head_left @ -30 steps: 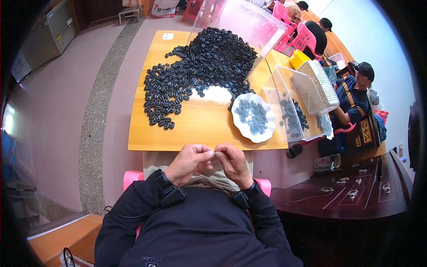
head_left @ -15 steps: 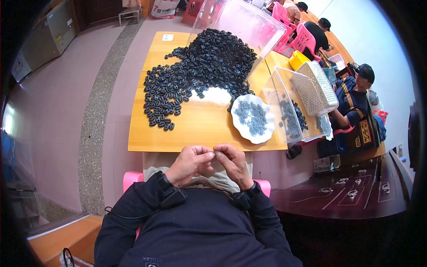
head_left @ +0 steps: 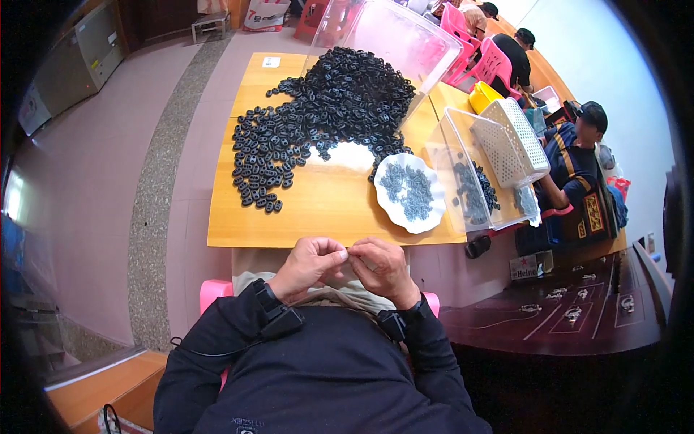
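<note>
Desk (head_left: 318, 217) lay ahead of the person, wood top, its near edge just beyond the hands. Big pile of black parts (head_left: 325, 116) covered the far middle of the desk, spilling toward the left and near side; the left hand was a bit nearer to that spill. Clear bin (head_left: 405, 43) was tipped at the pile's far right, seemingly resting on it. 2nd clear bin (head_left: 470, 181) sat at the desk's right edge, with a few dark parts on its floor and a white basket (head_left: 517, 141) propped inside it, tilted. White plate (head_left: 412, 192) stood between pile and that bin, holding a layer of dark small pieces, closest container to the right hand. Left hand (head_left: 311, 267) and right hand (head_left: 379, 267) met over the lap, just short of the desk edge, fingertips touching, both pinched on a tiny item (head_left: 348, 253) between them. Item too small to identify; long axis could not be told. Other people sat at the far right, apart from these hands.
</note>
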`<state>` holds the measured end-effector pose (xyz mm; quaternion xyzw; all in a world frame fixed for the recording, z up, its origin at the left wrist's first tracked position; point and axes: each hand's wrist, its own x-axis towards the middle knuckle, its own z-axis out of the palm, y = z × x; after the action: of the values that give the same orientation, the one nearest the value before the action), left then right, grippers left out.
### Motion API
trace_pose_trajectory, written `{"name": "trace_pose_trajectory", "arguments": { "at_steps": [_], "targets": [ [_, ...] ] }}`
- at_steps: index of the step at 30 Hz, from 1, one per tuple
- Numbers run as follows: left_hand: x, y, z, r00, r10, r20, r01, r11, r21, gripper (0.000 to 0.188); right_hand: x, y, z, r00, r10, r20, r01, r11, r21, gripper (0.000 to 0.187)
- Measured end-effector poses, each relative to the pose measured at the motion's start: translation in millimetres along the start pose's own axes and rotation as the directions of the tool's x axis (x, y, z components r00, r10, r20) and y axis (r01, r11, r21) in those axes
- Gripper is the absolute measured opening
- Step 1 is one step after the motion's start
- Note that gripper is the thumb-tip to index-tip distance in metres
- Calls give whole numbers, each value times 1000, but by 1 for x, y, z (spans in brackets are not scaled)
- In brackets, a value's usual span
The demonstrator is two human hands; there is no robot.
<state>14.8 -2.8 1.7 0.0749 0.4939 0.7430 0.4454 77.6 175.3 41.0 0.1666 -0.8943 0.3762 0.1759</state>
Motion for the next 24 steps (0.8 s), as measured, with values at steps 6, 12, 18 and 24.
{"name": "trace_pose_trajectory", "arguments": {
  "at_steps": [6,12,18,24],
  "targets": [
    [1,-1,1,1000,-4,-1,4,999,37,16,-7,6,7,986,153,-59,-136,964,230,8],
    [1,-1,1,1000,5,26,-6,999,32,17,-15,18,12,912,401,85,-375,731,570,6],
    [-2,3,4,1000,13,25,-13,1000,-2,18,-13,18,11,854,488,178,-440,496,748,7],
    [0,1,1,1000,7,-5,-7,1000,-30,17,-10,8,11,869,467,166,-426,532,732,9]
  ]
}}
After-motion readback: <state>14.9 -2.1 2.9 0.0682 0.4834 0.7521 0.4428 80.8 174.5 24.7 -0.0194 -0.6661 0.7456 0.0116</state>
